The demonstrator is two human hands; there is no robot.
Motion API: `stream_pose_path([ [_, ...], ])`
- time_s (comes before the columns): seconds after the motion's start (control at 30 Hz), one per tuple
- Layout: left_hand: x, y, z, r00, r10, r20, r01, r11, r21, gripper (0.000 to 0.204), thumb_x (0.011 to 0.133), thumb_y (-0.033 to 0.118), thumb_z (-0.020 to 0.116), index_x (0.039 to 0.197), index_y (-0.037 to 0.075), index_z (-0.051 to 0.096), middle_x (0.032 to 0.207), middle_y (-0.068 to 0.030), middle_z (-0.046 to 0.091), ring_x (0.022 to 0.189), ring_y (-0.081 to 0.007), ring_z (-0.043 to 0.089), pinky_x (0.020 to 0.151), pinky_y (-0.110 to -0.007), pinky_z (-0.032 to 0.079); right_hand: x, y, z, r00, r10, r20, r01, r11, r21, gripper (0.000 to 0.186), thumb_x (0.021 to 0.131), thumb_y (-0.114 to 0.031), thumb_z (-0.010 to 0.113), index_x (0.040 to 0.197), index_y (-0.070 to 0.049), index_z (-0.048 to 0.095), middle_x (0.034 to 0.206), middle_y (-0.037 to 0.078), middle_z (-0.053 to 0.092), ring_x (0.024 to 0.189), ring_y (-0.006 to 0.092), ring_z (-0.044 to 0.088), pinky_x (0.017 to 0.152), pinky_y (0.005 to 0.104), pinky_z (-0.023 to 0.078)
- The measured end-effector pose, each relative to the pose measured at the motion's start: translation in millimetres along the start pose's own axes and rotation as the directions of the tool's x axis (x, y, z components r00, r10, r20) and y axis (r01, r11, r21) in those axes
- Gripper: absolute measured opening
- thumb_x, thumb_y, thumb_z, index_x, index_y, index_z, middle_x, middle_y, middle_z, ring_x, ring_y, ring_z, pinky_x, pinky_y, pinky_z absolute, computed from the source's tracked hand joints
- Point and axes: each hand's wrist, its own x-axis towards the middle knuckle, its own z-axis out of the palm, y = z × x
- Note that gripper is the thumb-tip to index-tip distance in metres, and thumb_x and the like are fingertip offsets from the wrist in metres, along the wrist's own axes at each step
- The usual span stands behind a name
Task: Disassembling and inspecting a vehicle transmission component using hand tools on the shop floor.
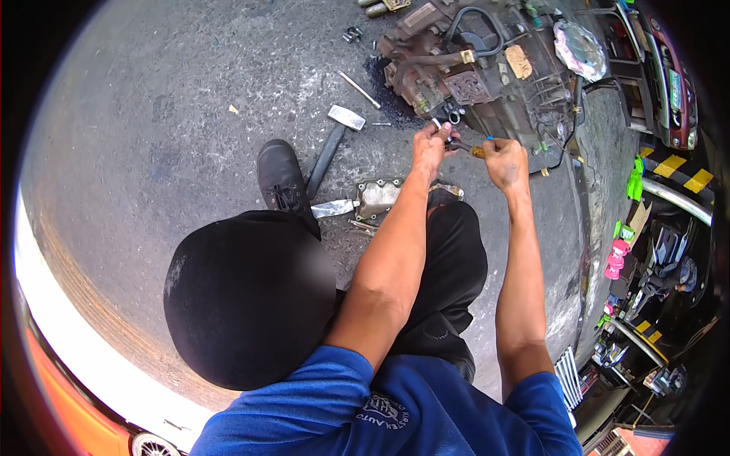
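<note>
Just in front of a greasy engine or gearbox assembly (468, 91), both my hands meet over the ground. My left hand (430, 149) is closed, its fingers pinching a small shiny metal part (436, 122); its exact kind is too small to make out. Close beyond the fingertips is a ring-shaped metal end (454, 118); whether it belongs to the held part I cannot tell. My right hand (507, 165) is closed round a tool with a yellow-brown handle (477, 152). The tool's dark shaft points toward my left fingers. A bit of blue shows at the right fist.
A hammer (327, 158) lies beside my black shoe (280, 171). Near my knee rest a metal cover (378, 199) and a flat silver blade-like piece (334, 208). A thin rod (359, 90) and small bolts (352, 34) lie farther off. Shelves and car parts line the right.
</note>
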Motion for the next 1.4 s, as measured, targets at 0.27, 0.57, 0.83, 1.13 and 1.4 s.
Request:
stream_pose_path([
  [0.27, 11, -4, -26, 1.000, -0.028, 0.011, 0.028, 0.999, 0.044, 0.023, 0.092, 0.024, 0.059, 0.100, 0.002, 0.062, 0.092, -0.0093, 0.067, 0.078, -0.0161, 0.062, 0.062, -0.032, 0.055, -57, -43, 40, 0.990, -0.141, -0.031, 0.135, 0.978, -0.159, 0.032, 0.088, -0.031, 0.054, 0.083, 0.000, 0.061, 0.077, 0.025, 0.064, 0.070, 0.0433, 0.063, 0.066, 0.0512, 0.051],
  [0.57, 0, -2, -10, 0.999, -0.049, 0.013, 0.050, 0.999, -0.020, 0.027, 0.093, 0.029, 0.056, 0.097, 0.003, 0.062, 0.093, -0.0092, 0.067, 0.081, -0.0178, 0.064, 0.068, -0.035, 0.056, -30, -18, 25, 0.993, 0.020, -0.117, -0.022, 1.000, -0.016, 0.029, 0.085, -0.025, 0.053, 0.075, -0.001, 0.065, 0.072, 0.026, 0.062, 0.073, 0.0437, 0.062, 0.069, 0.0499, 0.049],
  [0.83, 3, 1, -9, 0.999, -0.042, 0.023, 0.041, 0.997, 0.066, 0.030, 0.094, 0.032, 0.055, 0.100, 0.003, 0.060, 0.094, -0.0098, 0.067, 0.084, -0.0210, 0.064, 0.076, -0.037, 0.054, -16, -8, 16, 0.998, -0.015, -0.056, 0.019, 0.998, 0.066, 0.024, 0.079, -0.022, 0.055, 0.076, 0.000, 0.066, 0.074, 0.026, 0.061, 0.074, 0.0441, 0.061, 0.069, 0.0483, 0.049],
  [1.13, -1, -3, -10, 0.971, -0.178, 0.158, 0.169, 0.983, 0.070, 0.034, 0.094, 0.030, 0.055, 0.113, 0.002, 0.059, 0.110, -0.0094, 0.063, 0.094, -0.0201, 0.062, 0.085, -0.034, 0.051, -46, -18, 17, 0.998, 0.019, -0.057, -0.022, 0.998, -0.053, 0.030, 0.085, -0.027, 0.055, 0.080, -0.001, 0.067, 0.076, 0.026, 0.062, 0.076, 0.0443, 0.061, 0.072, 0.0497, 0.049],
  [1.4, 25, -9, 2, 0.981, -0.146, 0.130, 0.145, 0.989, 0.016, 0.027, 0.094, 0.018, 0.053, 0.107, -0.004, 0.061, 0.098, -0.0102, 0.063, 0.090, -0.0194, 0.062, 0.082, -0.033, 0.054, -12, -17, 10, 0.988, 0.114, -0.108, -0.115, 0.993, -0.002, 0.034, 0.085, -0.029, 0.052, 0.083, 0.001, 0.067, 0.079, 0.029, 0.062, 0.081, 0.0468, 0.061, 0.076, 0.0506, 0.048],
])
